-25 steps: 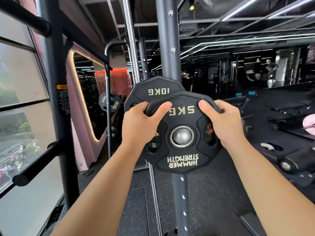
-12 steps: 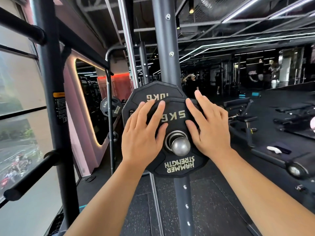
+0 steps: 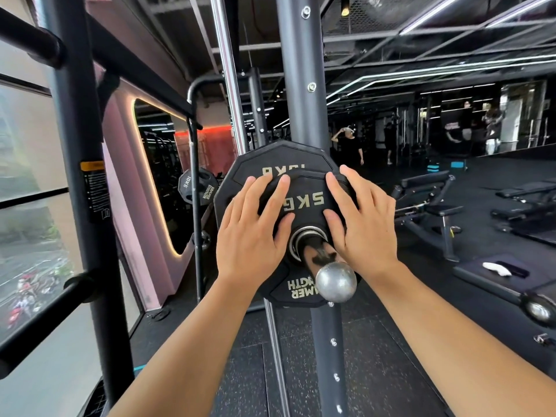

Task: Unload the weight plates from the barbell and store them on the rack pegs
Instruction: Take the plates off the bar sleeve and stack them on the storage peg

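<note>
Palms flat, fingers straight: L hand (image 3: 249, 236) & R hand (image 3: 364, 227) pressed on 5 kg plate (image 3: 304, 200), seated on peg (image 3: 322, 260). Prob. rigid, rubbery, mod. wt; grip by rim.

The 5 kg plate (image 3: 304, 203) is matte black with pale gold lettering, and the 10 kg plate (image 3: 249, 173) behind it has the same black and gold. The peg (image 3: 336, 282) through them is bright silver chrome with dark mottling along its shaft, on a dark grey rack upright (image 3: 301, 85). The floor (image 3: 240, 371) is black rubber flecked with fine pale specks, the wall (image 3: 120, 206) is dusty pink edged by a warm white glowing strip (image 3: 152, 188), and the dark grey post (image 3: 78, 85) carries a black label (image 3: 94, 194) topped by an orange band; farther off are two teal blocks (image 3: 433, 169), a white cloth (image 3: 496, 268) and a red-lit wall panel (image 3: 204, 136).
</note>
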